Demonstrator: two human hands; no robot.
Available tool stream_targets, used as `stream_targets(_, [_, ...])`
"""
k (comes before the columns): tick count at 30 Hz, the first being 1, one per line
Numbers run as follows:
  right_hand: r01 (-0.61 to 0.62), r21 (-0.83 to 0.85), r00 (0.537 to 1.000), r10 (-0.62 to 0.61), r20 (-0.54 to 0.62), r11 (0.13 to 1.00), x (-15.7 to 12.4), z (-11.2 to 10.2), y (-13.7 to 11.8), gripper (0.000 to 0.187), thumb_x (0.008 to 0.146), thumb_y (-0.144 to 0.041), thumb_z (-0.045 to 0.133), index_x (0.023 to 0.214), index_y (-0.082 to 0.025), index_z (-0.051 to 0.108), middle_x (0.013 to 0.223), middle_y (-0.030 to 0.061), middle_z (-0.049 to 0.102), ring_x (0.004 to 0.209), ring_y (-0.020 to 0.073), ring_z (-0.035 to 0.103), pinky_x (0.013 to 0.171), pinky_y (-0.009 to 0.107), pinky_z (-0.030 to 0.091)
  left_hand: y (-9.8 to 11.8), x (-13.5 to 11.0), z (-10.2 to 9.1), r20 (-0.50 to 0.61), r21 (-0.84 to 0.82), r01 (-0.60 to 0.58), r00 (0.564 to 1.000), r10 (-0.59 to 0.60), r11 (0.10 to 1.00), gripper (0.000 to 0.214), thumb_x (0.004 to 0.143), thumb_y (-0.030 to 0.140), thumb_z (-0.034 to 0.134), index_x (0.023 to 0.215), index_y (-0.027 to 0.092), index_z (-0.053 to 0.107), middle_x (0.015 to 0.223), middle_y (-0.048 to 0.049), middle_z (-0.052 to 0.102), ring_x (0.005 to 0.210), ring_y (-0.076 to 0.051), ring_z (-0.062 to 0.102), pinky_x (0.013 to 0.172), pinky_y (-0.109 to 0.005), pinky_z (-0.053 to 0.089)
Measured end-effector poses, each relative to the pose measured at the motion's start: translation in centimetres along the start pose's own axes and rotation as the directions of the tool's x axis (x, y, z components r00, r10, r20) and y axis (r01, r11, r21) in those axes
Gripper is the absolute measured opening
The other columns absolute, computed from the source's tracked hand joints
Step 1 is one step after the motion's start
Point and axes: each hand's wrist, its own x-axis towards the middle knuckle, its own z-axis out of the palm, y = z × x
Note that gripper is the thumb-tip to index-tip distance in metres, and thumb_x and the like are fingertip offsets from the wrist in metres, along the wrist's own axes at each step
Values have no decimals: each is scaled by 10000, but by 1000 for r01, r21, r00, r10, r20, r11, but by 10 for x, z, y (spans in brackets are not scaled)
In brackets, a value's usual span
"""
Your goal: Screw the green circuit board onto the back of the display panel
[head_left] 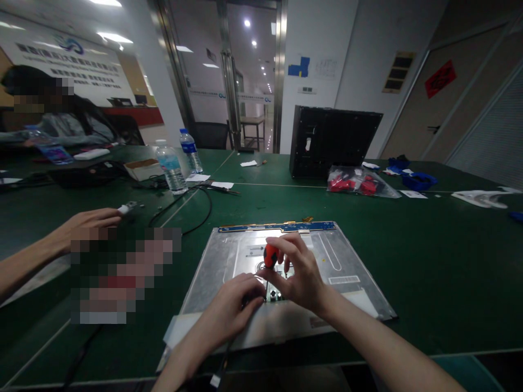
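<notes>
A flat display panel (351, 253) with a silver metal back lies on the green table, and a blue circuit strip (261, 228) runs along its far edge. Over the panel's middle, my right hand (302, 280) pinches the orange and black handle of a screwdriver (270, 257), held roughly upright with its shaft pointing down at a small circuit board (278, 294). My left hand (237, 299) rests beside the shaft with curled fingers close to the tip. Whatever those fingers pinch is hidden. A thin cable with a white plug (215, 380) hangs below my left wrist.
At left, another person's hand (96, 223) reaches in near a white plug. Two water bottles (171, 169) stand beyond it, with a black cable (210, 209) nearby. A black monitor-like case (333, 141) and a plastic bag of red parts (359, 182) sit at the back right.
</notes>
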Motion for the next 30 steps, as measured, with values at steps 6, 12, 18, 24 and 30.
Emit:
stream_targets(6, [-33, 9, 998, 33, 44, 999, -2, 0, -3, 527, 894, -201, 571, 1394, -235, 410, 975, 57, 588, 722, 144, 569, 500, 223, 514, 5, 1, -3, 29, -9, -3, 1000, 4, 1000, 149, 856, 154, 504, 870, 193, 647, 896, -50, 683, 871, -218, 613, 792, -332, 478])
stream_targets(12, [-21, 11, 999, 21, 39, 1000, -5, 1, 0, 567, 868, -208, 565, 1397, -211, 361, 932, 52, 605, 710, 153, 577, 501, 234, 506, 0, 0, 0, 22, -20, -8, 1000, 9, 1000, 155, 856, 153, 503, 883, 192, 650, 900, -51, 683, 863, -217, 614, 773, -327, 467])
stream_targets(18, [-47, -33, 998, 48, 36, 998, -2, 1, 2, 485, 908, -322, 617, 1359, -265, 448, 933, 37, 595, 684, 133, 563, 493, 213, 497, -2, -1, 0, 9, -17, 7, 1000, -7, 1000, 131, 852, 152, 510, 827, 191, 632, 866, -42, 681, 833, -207, 618, 744, -306, 460])
stream_targets(24, [-21, -52, 998, 24, 58, 998, -3, 1, -3, 613, 885, -204, 527, 1462, -204, 321, 875, 29, 619, 617, 126, 546, 529, 240, 518, 3, 1, -3, 29, -16, -13, 999, 14, 1000, 143, 857, 148, 508, 866, 188, 645, 891, -48, 683, 854, -211, 618, 772, -318, 468])
stream_targets(30, [-31, -4, 998, 31, 51, 1000, -4, 1, -2, 556, 851, -204, 550, 1377, -214, 371, 880, 29, 615, 644, 133, 557, 500, 225, 493, 1, 0, -2, 23, -12, -22, 999, 22, 1000, 145, 856, 148, 510, 863, 190, 648, 881, -49, 687, 845, -216, 623, 753, -319, 469])
